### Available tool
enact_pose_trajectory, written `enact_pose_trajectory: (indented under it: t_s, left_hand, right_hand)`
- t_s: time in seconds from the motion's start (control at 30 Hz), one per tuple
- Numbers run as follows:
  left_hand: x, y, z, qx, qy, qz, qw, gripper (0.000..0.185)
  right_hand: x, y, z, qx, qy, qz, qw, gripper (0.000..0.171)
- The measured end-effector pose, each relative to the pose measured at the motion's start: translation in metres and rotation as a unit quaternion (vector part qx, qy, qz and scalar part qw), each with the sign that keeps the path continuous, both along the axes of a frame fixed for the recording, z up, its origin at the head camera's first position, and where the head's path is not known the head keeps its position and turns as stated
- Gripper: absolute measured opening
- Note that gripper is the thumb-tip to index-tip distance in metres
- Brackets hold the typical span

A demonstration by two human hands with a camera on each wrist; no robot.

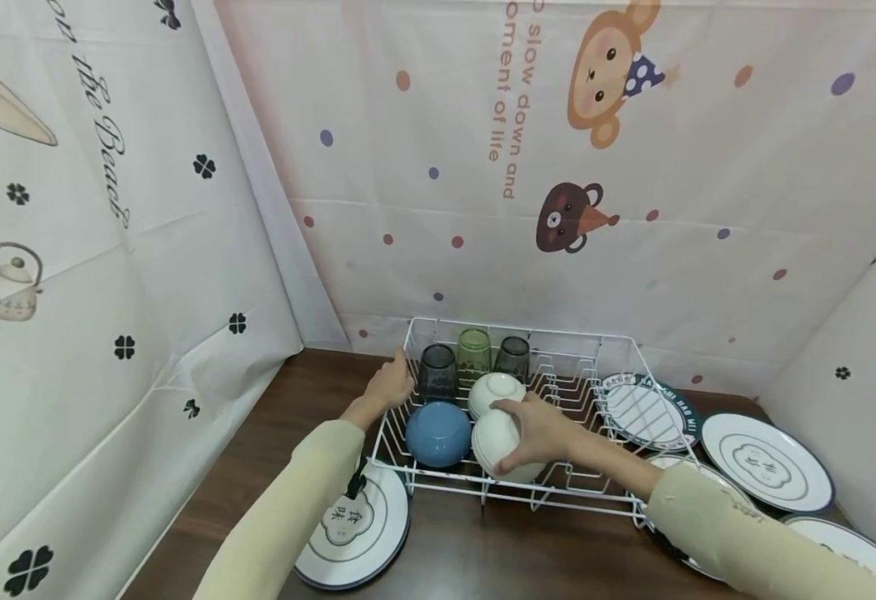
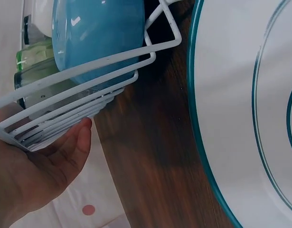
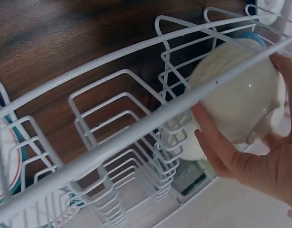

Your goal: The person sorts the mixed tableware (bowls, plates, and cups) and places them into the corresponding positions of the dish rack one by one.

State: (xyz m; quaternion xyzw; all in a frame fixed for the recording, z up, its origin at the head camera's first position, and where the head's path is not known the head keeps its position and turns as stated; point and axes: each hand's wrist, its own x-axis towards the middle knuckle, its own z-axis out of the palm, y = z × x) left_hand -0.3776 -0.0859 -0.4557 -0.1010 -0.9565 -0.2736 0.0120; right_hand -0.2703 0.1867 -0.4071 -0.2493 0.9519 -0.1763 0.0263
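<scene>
A white wire dish rack [image 1: 438, 475] holds the cups and bowls. At its left end, my left hand [image 1: 391, 385] grips the side wires; the left wrist view shows the fingers [image 2: 79, 142] around them. My right hand [image 1: 543, 429] holds a white bowl [image 1: 492, 442], turned upside down at the rack's front, thumb and fingers spread across its sides. Just behind stands another upturned white bowl [image 1: 494, 388]. Left of the held bowl is a blue bowl [image 1: 438, 435]. Along the back are a dark glass [image 1: 438, 371], a green glass [image 1: 473, 354] and a second dark glass [image 1: 513, 357].
White plates with dark rims [image 1: 355, 542] lie stacked at the front left, below my left forearm. More plates [image 1: 768, 462] cover the table's right side, and a patterned plate [image 1: 643, 412] overlaps the rack's right end. A printed cloth [image 1: 483, 267] hangs behind the rack.
</scene>
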Motion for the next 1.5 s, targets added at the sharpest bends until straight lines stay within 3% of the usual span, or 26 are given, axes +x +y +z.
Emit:
enact_pose_trajectory:
  t_s: [0.23,0.4,0.93,1.23,1.5]
  left_hand:
    - [0.004,0.0,-0.006,0.011,0.016,0.021,0.9996,0.039]
    - [0.006,0.002,-0.004,0.026,0.018,0.026,0.9991,0.038]
    - [0.007,0.008,-0.008,0.035,0.009,0.036,0.9987,0.05]
    - [0.001,0.006,-0.011,0.043,0.01,0.036,0.9984,0.048]
    - [-0.003,0.007,-0.007,0.047,0.017,0.027,0.9984,0.05]
  right_hand:
    - [-0.001,-0.014,-0.009,0.086,0.0,0.025,0.996,0.087]
    - [-0.002,-0.016,-0.009,0.118,-0.016,0.033,0.992,0.088]
    - [0.002,-0.017,-0.017,0.14,-0.045,0.037,0.988,0.086]
    - [-0.001,-0.015,-0.021,0.14,-0.03,0.055,0.988,0.09]
    - [-0.004,-0.009,-0.018,0.153,-0.039,0.045,0.986,0.092]
